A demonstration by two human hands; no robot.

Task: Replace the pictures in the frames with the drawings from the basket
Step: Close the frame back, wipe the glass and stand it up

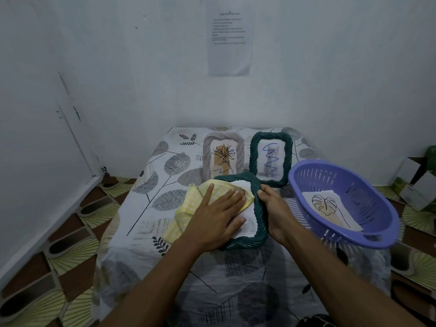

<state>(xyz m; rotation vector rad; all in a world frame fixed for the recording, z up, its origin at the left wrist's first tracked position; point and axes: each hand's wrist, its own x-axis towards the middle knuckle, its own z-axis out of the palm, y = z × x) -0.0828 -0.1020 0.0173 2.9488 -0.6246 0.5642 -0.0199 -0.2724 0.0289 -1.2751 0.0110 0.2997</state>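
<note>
White walls are boxing in a small table w/ a leaf-print tablecloth (146, 208); a printed sheet (230, 36) is hanging on the back wall, text too small to read. Patterned floor tiles (77, 244) are showing on both sides, and a few boxes (412, 182) are sitting by the wall at far right.

At the back, a grey frame (239, 147) and a rear green frame (253, 152) are standing upright side by side. The grey one is showing a tan pic w/ a black plant sketch, the green one a blue zigzag scribble.

In front of them, mid-table, a front green frame (259, 213) is lying w/ a white panel showing inside its rim. The left hand (212, 213) is pressing flat, fingers straight and spread, on a yellow cloth (188, 197) that is covering the frame's left part. The right hand (276, 206) is gripping the frame's right rim, fingers curled round it.

A purple basket (354, 185) is sitting tilted at the table's right edge, just beside the right hand. Sheets are lying inside, w/ a leaf drawing (325, 204) on top.
</note>
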